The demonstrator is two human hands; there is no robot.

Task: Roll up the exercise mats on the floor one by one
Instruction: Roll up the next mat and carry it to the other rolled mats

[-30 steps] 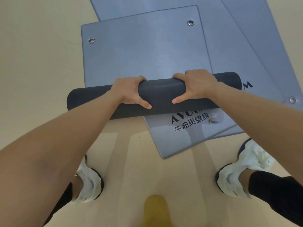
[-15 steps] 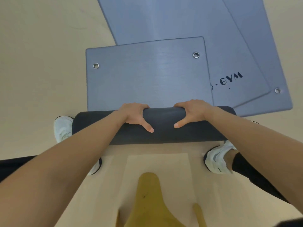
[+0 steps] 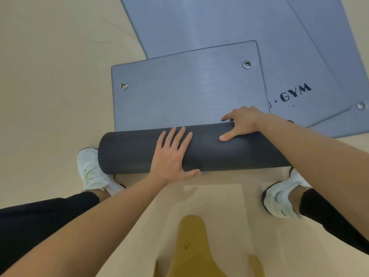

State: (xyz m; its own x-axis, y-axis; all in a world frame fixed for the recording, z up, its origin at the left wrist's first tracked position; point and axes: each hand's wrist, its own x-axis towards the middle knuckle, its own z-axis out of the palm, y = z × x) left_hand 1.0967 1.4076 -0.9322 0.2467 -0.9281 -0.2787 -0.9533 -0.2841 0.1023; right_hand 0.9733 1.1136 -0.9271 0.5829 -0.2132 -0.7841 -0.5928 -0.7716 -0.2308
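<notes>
A dark grey roll (image 3: 229, 150) of a partly rolled mat lies across the floor in front of me. Its flat blue-grey end (image 3: 179, 96), with two metal eyelets, stretches away from the roll. My left hand (image 3: 171, 156) rests flat on top of the roll, fingers spread. My right hand (image 3: 241, 122) curls over the roll's far edge, thumb on the near side. Two more blue-grey mats lie flat beyond: one printed "GYM" (image 3: 229, 23) and another (image 3: 339, 37) under it at the right.
My white shoes stand at either end of the roll, the left shoe (image 3: 91, 172) and the right shoe (image 3: 279, 198). The beige floor (image 3: 50, 76) spreads to the left. A yellow garment (image 3: 191, 246) hangs at the bottom centre.
The roll has advanced along the mat and grown thicker, leaving less flat mat. My left hand has let go of its grip and now lies flat on the roll.
</notes>
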